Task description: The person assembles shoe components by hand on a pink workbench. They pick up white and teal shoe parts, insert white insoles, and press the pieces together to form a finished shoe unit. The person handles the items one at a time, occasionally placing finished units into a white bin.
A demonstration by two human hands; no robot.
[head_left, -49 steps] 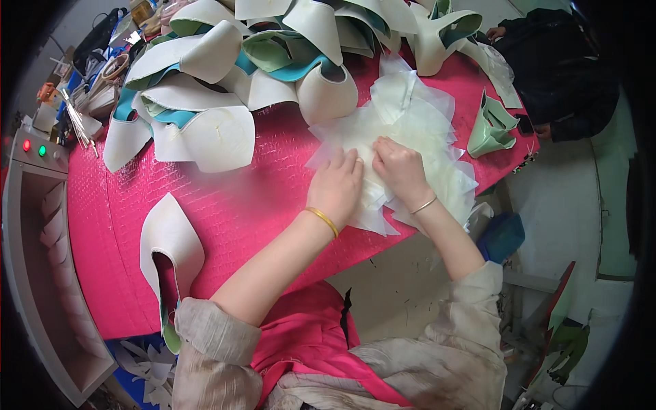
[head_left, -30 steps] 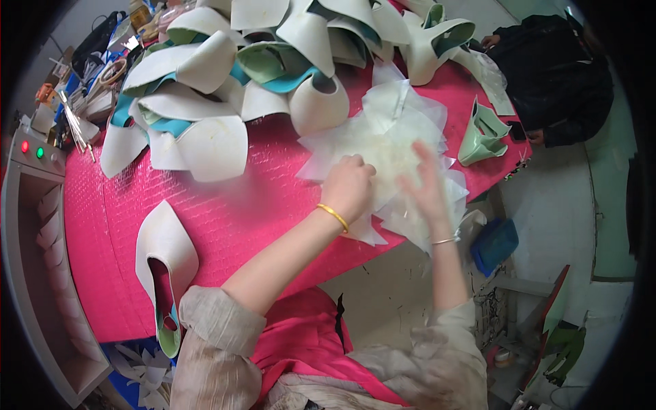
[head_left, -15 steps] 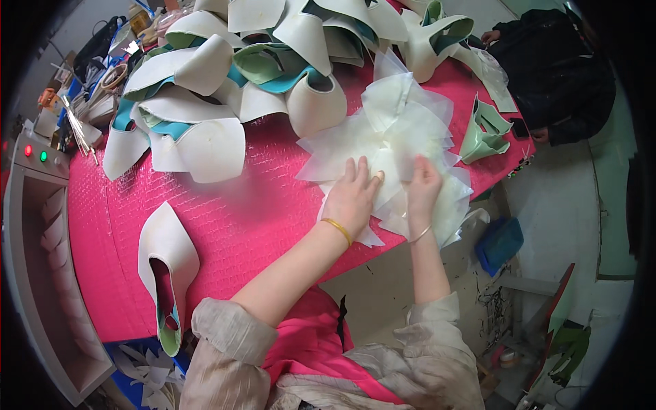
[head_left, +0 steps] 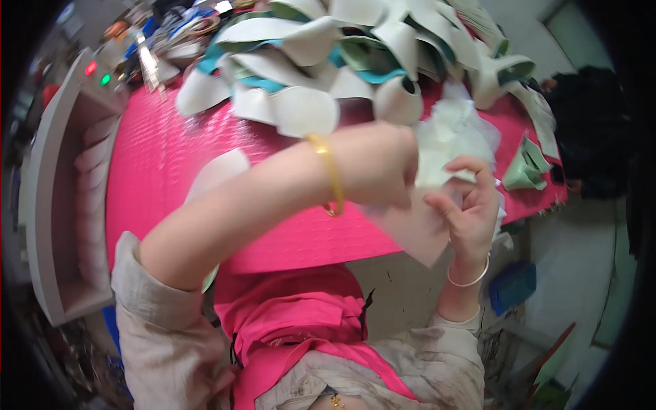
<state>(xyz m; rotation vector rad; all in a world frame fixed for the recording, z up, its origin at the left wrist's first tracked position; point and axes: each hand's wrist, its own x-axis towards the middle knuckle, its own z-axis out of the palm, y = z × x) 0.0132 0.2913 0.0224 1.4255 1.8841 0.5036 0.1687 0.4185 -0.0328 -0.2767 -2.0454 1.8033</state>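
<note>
A thin translucent white sheet [head_left: 418,236] is lifted off the pink table, its lower corner hanging past the table's near edge. My left hand [head_left: 386,162], blurred and seen from its back, is closed at the sheet's upper edge; its fingertips are partly hidden. My right hand [head_left: 471,208] pinches the sheet's right side between thumb and curled fingers. Behind both hands lies a loose stack of similar sheets [head_left: 456,130]. A white shoe upper [head_left: 220,174] lies to the left, mostly covered by my left forearm.
White shoe uppers with green and teal linings [head_left: 307,113] are heaped along the far side of the pink table [head_left: 157,178]. A folded pale green piece [head_left: 526,167] sits at the right end, near a person in black [head_left: 591,130]. A grey box with lights [head_left: 96,78] stands left.
My hands have risen from the stack, bringing one sheet up between them. My left hand has swung right and higher. The view has shifted, moving the scene rightward.
</note>
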